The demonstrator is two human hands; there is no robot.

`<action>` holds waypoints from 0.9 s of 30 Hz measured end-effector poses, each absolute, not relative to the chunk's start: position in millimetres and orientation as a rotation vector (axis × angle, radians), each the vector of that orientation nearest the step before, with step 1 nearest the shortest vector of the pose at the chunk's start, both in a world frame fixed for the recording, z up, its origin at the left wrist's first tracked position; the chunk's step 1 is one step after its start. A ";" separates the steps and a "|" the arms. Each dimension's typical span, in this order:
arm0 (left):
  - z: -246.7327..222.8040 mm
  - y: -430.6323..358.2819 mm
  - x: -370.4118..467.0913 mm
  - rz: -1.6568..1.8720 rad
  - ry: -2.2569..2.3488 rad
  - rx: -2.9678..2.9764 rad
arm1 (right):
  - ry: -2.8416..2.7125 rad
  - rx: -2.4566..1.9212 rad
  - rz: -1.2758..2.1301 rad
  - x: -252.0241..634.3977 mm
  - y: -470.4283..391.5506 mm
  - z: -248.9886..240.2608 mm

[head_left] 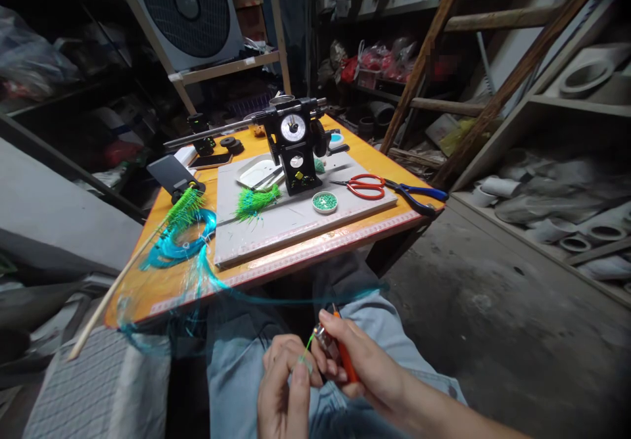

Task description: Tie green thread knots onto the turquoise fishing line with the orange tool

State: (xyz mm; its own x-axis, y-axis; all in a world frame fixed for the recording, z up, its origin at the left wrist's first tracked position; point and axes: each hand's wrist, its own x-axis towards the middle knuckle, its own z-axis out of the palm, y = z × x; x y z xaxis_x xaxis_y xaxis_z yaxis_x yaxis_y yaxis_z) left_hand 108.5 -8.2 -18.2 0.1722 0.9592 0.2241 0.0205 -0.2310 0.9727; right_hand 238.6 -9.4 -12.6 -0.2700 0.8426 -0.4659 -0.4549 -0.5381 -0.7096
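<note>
Above the lap (pixel 239 353), the left hand (pixel 287 381) pinches a bright green strand (pixel 309 342) in its fingers; the right hand (pixel 362 355) has its fingers wrapped round what may, from where I stand, be an orange lighter (pixel 348 364), its metal end near the strand.

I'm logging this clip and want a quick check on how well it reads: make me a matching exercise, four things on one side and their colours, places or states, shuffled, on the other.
Column one
1. Left hand
2. Right hand
3. Scissors
4. Small round dish

Column two
A. Red-handled, beside the pliers
B. Closed around an orange tool
C. Filled with small green pieces, on the grey board
D. Pinching by a thin green strand

Right pairs: 1-D, 2-B, 3-A, 4-C
</note>
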 end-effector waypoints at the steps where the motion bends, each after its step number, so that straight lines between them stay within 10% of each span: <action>1: -18.0 -8.2 108.5 1.224 0.991 1.477 | -0.566 -1.074 1.912 238.5 -9.4 -12.4; 16: -19.0 -7.3 108.0 1.235 0.945 1.454 | -0.806 -1.217 1.800 234.0 -9.9 -11.5; 27: -41.4 -2.7 114.7 1.507 0.780 1.545 | -1.596 -1.623 0.370 355.4 47.4 3.0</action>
State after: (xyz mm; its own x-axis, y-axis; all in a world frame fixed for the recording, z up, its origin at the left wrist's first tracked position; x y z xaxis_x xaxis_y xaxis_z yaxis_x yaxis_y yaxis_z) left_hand 114.7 -2.7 -41.4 0.0908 0.8724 0.4803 -0.1114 -0.4703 0.8754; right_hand 355.4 47.4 3.0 0.1570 0.9328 0.3244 0.6946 0.1292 -0.7077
